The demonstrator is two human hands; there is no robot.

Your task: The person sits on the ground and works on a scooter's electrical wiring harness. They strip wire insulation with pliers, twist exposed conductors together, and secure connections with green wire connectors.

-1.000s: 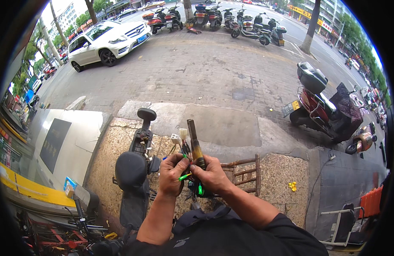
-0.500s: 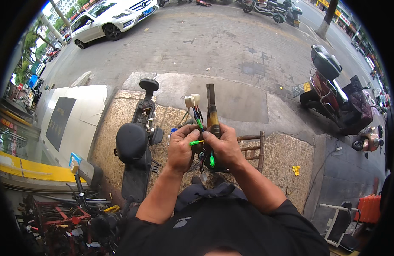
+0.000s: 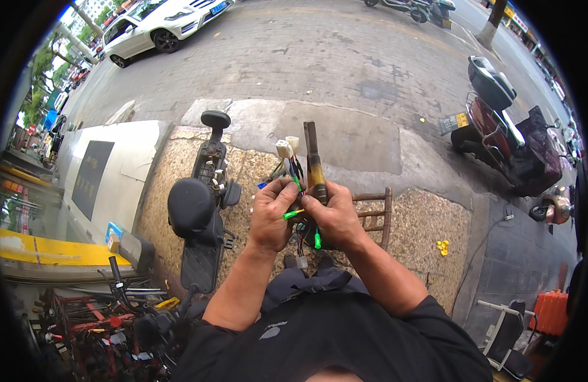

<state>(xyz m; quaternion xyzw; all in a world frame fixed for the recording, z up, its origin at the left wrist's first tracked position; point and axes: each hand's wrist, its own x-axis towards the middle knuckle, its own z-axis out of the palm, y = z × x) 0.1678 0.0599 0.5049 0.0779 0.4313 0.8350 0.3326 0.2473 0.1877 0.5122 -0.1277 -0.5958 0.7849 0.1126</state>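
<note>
My left hand [image 3: 272, 216] pinches a bundle of thin coloured wires, with white plastic connectors [image 3: 284, 149] standing above the fingers and a green sleeved terminal [image 3: 290, 214] poking out below the thumb. My right hand [image 3: 335, 216] is wrapped round a long dark metal tool [image 3: 314, 159] with a worn yellowish section, held upright beside the wires; its thumb presses near them. A second green terminal [image 3: 317, 237] dangles under the right hand. Just left of both hands is a black electric scooter [image 3: 193, 207] with its front part opened and connectors showing. A wooden stool [image 3: 387, 216] stands behind the right hand.
A white car [image 3: 144, 32] is on the pavement ahead. A maroon scooter [image 3: 501, 134] is parked at the right, above a white-framed chair [image 3: 497, 331] and an orange object [image 3: 547, 312]. Red frames and parts [image 3: 93, 318] crowd the lower left, below a pale metal slab [image 3: 112, 140].
The view has tilted down since a second ago, so the street sits higher. Both hands appear slightly further right, still holding the wires and tool, with the connectors leaning a little.
</note>
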